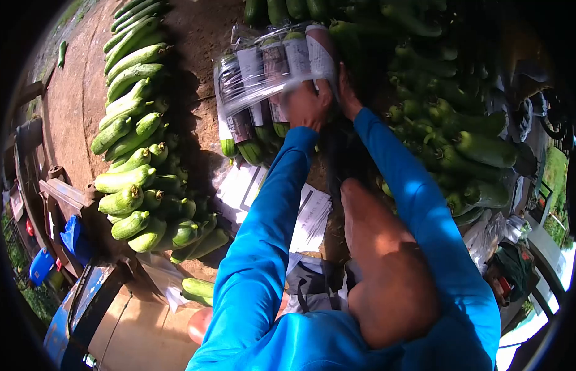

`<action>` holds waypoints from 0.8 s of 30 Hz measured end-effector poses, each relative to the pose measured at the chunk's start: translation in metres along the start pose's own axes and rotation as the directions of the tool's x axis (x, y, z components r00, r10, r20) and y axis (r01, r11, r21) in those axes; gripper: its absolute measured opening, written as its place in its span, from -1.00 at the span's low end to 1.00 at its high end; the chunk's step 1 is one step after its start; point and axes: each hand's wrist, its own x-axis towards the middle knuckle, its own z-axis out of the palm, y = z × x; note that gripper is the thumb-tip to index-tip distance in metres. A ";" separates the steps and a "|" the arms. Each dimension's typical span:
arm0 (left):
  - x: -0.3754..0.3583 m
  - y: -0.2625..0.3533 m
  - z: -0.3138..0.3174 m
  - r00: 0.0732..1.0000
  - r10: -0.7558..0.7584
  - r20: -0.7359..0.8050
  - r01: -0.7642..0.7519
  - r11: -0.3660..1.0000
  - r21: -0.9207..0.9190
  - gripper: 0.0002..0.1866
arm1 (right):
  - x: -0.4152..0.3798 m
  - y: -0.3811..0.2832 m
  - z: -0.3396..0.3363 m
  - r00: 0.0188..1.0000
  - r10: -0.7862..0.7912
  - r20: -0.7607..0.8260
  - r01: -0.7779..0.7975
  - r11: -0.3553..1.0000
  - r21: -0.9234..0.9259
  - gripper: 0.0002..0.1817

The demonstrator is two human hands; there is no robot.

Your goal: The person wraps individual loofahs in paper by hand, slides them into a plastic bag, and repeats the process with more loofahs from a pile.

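Several green gourds wrapped in printed paper (275, 65) lie side by side at the top centre, inside a clear plastic bag (257, 93). My left hand (305, 105) is over the lower right part of the bag, its fingers bent and partly blurred against the plastic; what they grip, if anything, is unclear. At the right end of the bundle my right hand (348, 96) rests along the outermost wrapped gourd, fingers stretched out. Loose printed sheets (309, 216) lie below the bundle, between my forearm and my bare knee.
A long row of green gourds (130, 161) lies on the ground at the left. More gourds (480, 148) are heaped in shade at the right. A blue container (42, 267) and a worn blue metal frame (68, 315) stand at the lower left. Plastic bags (486, 235) lie at the right.
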 end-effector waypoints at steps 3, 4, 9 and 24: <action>-0.014 -0.005 -0.008 0.994 0.094 0.049 -0.098 0.990 0.098 -0.50 | -0.001 0.019 -0.004 0.986 -0.106 0.127 -0.105 0.187 0.977 -0.26; -0.022 -0.008 -0.010 0.996 0.077 0.044 -0.081 0.992 0.101 -0.50 | -0.004 0.005 0.010 0.985 -0.121 0.119 -0.096 0.180 0.979 -0.26; -0.038 0.003 0.013 0.989 0.068 0.128 -0.094 0.974 0.206 -0.55 | -0.022 -0.008 0.031 0.997 0.049 0.052 -0.034 -0.316 0.948 -0.08; -0.047 -0.093 -0.117 0.911 0.412 -0.030 -0.325 0.760 0.563 -0.40 | -0.009 0.037 -0.083 0.899 0.345 -0.268 0.239 0.125 0.963 -0.34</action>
